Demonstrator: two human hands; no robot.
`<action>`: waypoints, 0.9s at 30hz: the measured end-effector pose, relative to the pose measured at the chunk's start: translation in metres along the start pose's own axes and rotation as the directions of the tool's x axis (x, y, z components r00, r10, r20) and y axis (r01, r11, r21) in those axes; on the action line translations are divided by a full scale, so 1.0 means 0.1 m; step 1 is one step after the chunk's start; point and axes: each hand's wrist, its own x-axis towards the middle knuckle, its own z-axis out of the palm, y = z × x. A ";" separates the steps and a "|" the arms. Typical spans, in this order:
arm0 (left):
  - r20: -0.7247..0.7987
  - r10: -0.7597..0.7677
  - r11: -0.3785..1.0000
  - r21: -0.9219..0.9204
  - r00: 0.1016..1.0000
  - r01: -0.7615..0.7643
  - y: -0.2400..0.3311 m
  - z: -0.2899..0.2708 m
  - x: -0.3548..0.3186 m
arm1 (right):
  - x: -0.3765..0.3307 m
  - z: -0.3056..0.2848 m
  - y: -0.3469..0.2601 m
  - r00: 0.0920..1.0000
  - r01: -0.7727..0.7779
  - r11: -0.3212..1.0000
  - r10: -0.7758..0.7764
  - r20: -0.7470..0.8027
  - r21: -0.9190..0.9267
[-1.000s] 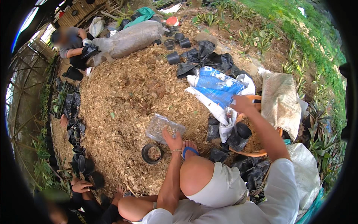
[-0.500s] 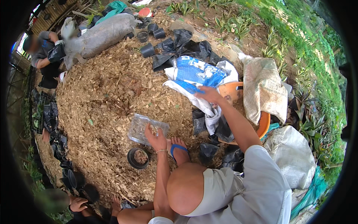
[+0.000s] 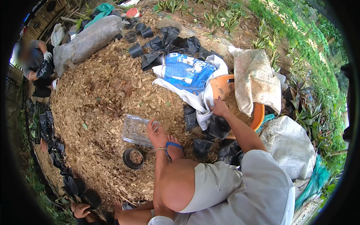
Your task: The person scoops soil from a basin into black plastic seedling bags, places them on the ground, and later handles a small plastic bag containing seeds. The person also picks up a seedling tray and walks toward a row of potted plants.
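Observation:
My left hand (image 3: 156,135) is at the right end of a clear plastic tray (image 3: 137,130), fingers curled but apart, with nothing visible in them. The tray lies on wood chips; whether I touch it I cannot tell. A round black pot (image 3: 134,158) with some chips in it stands just nearer. My right hand (image 3: 220,108) is closed at the near edge of a blue and white sack (image 3: 189,74), beside an orange basin (image 3: 222,87). A black plastic bag (image 3: 218,127) lies right below that hand. What its fingers hold is hidden.
A stained woven sack (image 3: 257,80) covers part of the basin, and a white sack (image 3: 288,146) lies nearer. Black bags and pots (image 3: 135,50) lie beyond the chip pile (image 3: 101,97). One person at far left handles a black bag (image 3: 45,69); another's hand (image 3: 79,210) shows at lower left.
My right hand has drawn nearer from over the blue sack, and its spread fingers have closed. My left hand stays by the tray. The whole view has shifted slightly.

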 end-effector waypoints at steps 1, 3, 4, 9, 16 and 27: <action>0.004 0.001 1.000 -0.008 1.000 -0.001 0.01 -0.02 0.02 | -0.04 -0.05 -0.18 0.999 0.034 0.997 -0.035 0.010 0.063; 0.046 -0.067 0.998 0.009 0.997 0.067 0.06 0.00 0.05 | -0.10 -0.11 -0.62 0.994 0.025 0.997 -0.016 -0.111 0.076; 0.061 -0.132 0.991 0.033 0.989 0.130 0.11 0.03 0.06 | -0.11 -0.14 -0.85 0.990 0.005 0.987 0.017 -0.140 0.161; 0.158 0.450 0.786 0.397 0.879 -0.474 0.42 0.61 0.05 | -0.44 -0.43 -1.79 0.966 0.227 0.866 -0.143 -0.215 0.446; 0.134 0.286 0.938 0.164 0.949 -0.306 0.96 0.50 0.64 | -0.53 -0.62 -2.17 0.794 0.596 0.483 -0.472 -0.384 0.641; -0.067 -0.092 0.928 -0.368 0.993 0.061 2.20 -0.25 1.34 | -0.35 -1.04 -1.61 0.605 0.500 0.834 -0.529 -0.595 -0.234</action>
